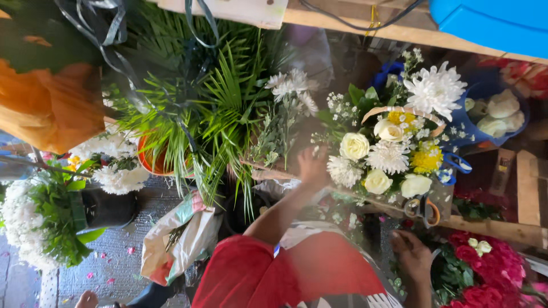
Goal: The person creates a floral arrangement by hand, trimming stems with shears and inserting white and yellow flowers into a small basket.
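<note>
My left hand (313, 165) reaches up to the white and yellow flower arrangement (388, 151), fingers at its edge; my right hand (412, 256) hovers low beside the red roses (485, 274); palm fronds (211, 108) spread to the left.

We count two hands, the left (313, 166) at the bouquet (388, 154) and the right (412, 256) by the red flowers (485, 274). The bouquet shows four cream roses, one at (354, 146), two yellow blooms, one at (426, 158), and one big white chrysanthemum (436, 88). One orange pot (153, 162), one blue bucket (491, 91)
</note>
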